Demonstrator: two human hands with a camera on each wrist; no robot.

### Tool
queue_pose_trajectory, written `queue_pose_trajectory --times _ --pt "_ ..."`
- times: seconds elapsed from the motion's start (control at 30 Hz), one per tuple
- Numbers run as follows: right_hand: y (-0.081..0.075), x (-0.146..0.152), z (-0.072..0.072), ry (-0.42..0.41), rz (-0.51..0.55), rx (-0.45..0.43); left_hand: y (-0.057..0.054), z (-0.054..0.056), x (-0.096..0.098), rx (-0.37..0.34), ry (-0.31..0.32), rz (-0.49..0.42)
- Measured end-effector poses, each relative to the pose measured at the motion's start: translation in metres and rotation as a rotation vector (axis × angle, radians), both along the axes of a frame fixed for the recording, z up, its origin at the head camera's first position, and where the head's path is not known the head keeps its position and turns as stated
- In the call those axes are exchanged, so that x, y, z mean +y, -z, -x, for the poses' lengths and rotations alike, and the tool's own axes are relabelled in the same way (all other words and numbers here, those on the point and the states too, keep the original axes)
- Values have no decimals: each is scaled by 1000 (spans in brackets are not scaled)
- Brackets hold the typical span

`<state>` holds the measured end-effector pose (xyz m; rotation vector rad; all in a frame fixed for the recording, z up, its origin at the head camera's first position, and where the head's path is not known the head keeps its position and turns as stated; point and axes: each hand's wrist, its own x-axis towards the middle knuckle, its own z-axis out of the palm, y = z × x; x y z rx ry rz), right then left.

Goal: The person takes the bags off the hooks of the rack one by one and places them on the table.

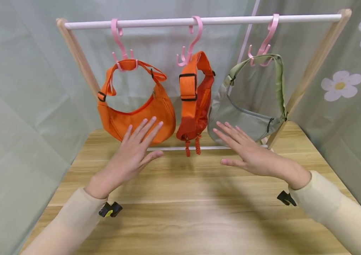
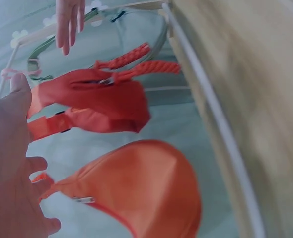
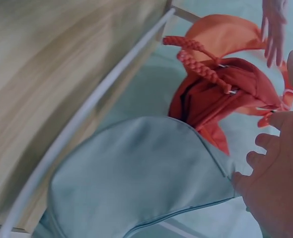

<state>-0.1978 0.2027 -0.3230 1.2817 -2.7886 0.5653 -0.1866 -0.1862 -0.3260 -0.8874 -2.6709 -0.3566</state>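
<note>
Three shoulder bags hang from pink hooks on a white rail. On the left is an orange bag [image 1: 164,113], seen broadside. The middle one, a red-orange bag [image 1: 203,106] with braided zip pulls [image 2: 151,68], is turned edge-on. A grey-green bag [image 1: 250,124] hangs at the right. My left hand [image 1: 129,156] is spread in front of the orange bag, fingers straight and holding nothing. My right hand [image 1: 250,152] is likewise spread, overlapping the lower part of the grey-green bag in the head view. In the right wrist view its fingertips appear beside that bag [image 3: 146,168].
The rack has a white top rail [image 1: 231,20], wooden side posts [image 1: 314,71] and a low white bar [image 2: 216,114]. It stands on a wood-grain table [image 1: 183,219]. Pale curtains [image 1: 24,88] surround it, with printed flowers [image 1: 341,86] at the right.
</note>
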Motion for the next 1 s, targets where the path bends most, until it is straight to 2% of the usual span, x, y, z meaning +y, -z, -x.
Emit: queue_pose_trajectory --times 0.1,0.3,0.6,0.83,1.0 --pt "-7 -4 0 5 4 5 -10 5 -3 51 11 -6" --pt "-25 -17 3 -30 23 83 -29 15 -11 167 14 -15" --pt "-48 -33 6 -100 61 64 -49 25 -17 223 8 -24" --pt "-66 -46 4 -128 80 72 -82 36 -24 354 7 -83" --pt "-74 -51 -1 -126 86 8 -105 40 -26 408 9 -142"
